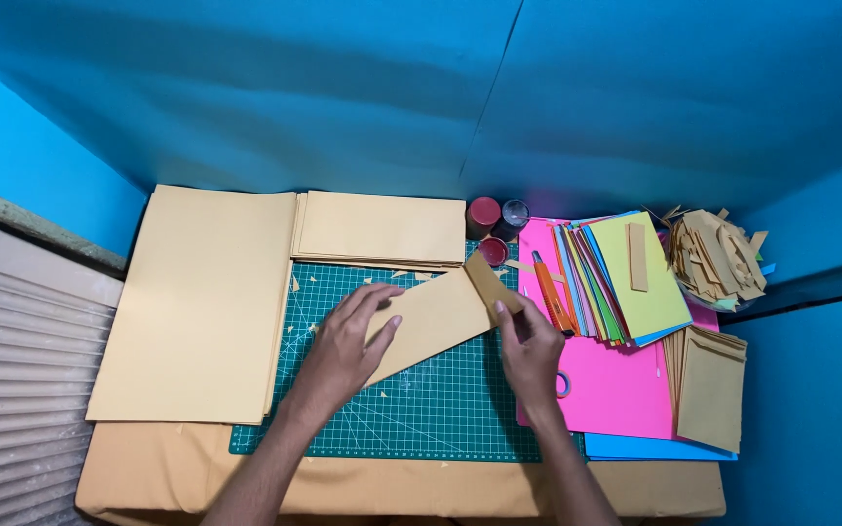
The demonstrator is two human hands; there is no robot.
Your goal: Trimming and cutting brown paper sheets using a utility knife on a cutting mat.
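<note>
**Folding a thin tan paper piece on the cutting mat**

Looking down from the head cam, I've got a long tan kraft-paper piece (436, 317) lying slanted across the green gridded cutting mat (440, 419), its upper right end folded over into a flap. My left hand (348, 341) lies flat on its lower left part, fingers spread, pinning it down. My right hand (528, 346) pinches the fold by the flap, thumb and fingertips closed on the edge.

Handling-wise, I'd say this thing is super light and floppy-ish, stiff enough to hold a crease but easy to wrinkle or tear. It'll slide on the mat unless one palm keeps it down. Best grip is at the edges or right along the fold, not mid-sheet.

Nearby: big stack of tan paper sheets (197, 302) on the left, an orange utility knife (550, 290) just beside my right hand, a fan of coloured paper sheets (635, 282). The small round jars (495, 224) up top might be glue or paint, can't really tell.
</note>
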